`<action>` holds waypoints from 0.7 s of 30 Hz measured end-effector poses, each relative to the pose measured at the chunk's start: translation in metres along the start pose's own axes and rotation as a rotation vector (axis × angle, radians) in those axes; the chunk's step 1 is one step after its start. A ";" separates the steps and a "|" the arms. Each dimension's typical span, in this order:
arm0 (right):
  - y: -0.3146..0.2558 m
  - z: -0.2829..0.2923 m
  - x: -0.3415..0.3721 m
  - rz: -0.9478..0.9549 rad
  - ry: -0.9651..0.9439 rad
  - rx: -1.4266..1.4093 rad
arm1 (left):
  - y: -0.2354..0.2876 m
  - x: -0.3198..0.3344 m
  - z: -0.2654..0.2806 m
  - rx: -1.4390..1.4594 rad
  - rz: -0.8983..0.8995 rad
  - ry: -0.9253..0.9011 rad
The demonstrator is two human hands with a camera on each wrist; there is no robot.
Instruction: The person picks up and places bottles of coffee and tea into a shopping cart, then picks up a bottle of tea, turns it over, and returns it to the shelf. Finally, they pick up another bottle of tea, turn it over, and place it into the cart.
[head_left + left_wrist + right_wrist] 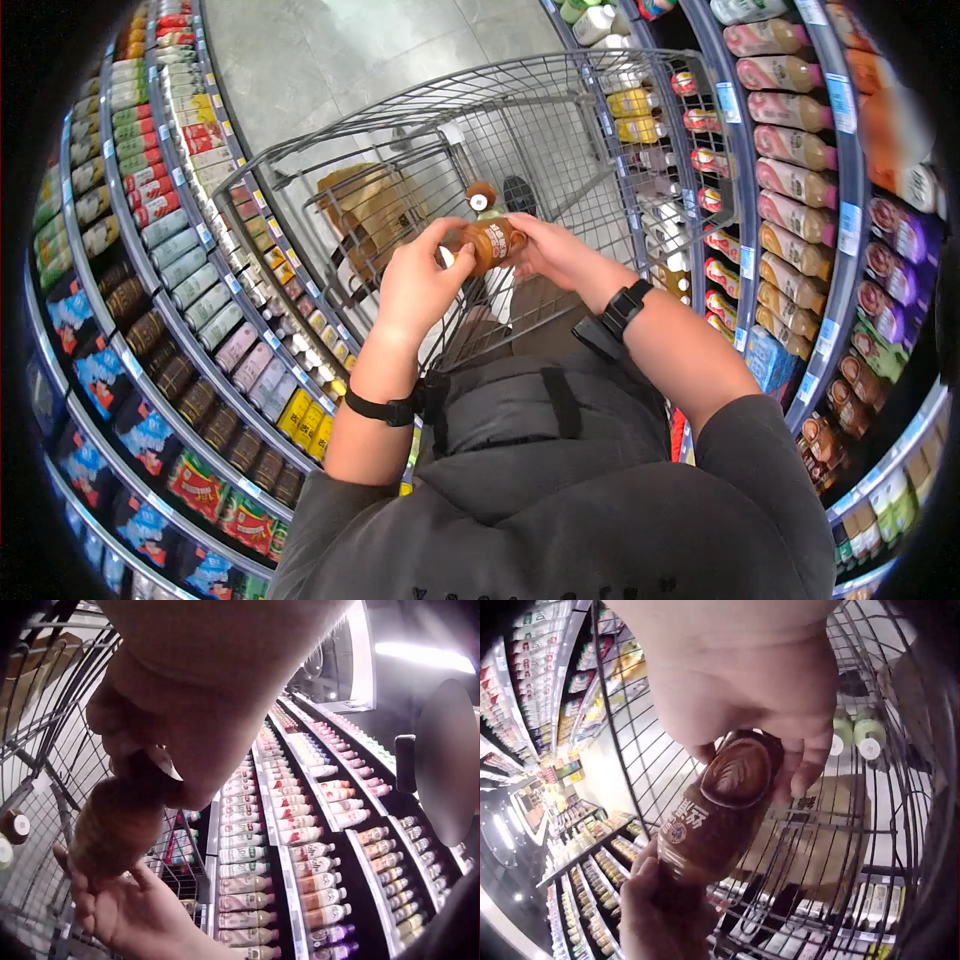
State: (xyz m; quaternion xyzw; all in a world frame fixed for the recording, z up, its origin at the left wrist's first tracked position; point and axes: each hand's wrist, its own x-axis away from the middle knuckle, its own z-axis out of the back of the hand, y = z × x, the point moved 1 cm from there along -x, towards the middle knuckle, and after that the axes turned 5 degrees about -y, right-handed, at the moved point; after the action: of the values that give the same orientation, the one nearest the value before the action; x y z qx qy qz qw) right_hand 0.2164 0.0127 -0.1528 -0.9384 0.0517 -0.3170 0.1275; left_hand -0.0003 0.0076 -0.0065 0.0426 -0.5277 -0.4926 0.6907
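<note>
Both hands hold a brown bottle with a latte-art label (724,802) sideways above the shopping cart (640,190). My left hand (425,280) curls its fingers and thumb about the dark-capped end. At the other end, the fingers of my right hand (555,255) grip the bottle beside the coffee picture. The right wrist view shows white lettering on its side, and my left hand (656,915) at the lower end. Just past the hands, a bottle with a brown cap (480,195) is in the cart. The right wrist view shows green-topped bottles (870,735) there.
A brown paper bag (375,215) is seen through the cart wire at the left. Shelves of cans and packs (190,280) line the left side. Rows of drink bottles (790,190) fill the right shelves. Grey floor tiles (340,50) lie beyond the cart.
</note>
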 end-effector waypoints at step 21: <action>-0.040 0.122 -0.155 0.067 0.272 -0.055 | -0.091 -0.265 -0.088 -0.460 0.231 0.106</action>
State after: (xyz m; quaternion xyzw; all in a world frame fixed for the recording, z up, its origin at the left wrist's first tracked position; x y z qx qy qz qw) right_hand 0.1684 0.1039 -0.3251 -0.8877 0.1085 -0.4353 0.1041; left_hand 0.0207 0.1126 -0.2802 -0.1506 -0.3665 -0.5144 0.7605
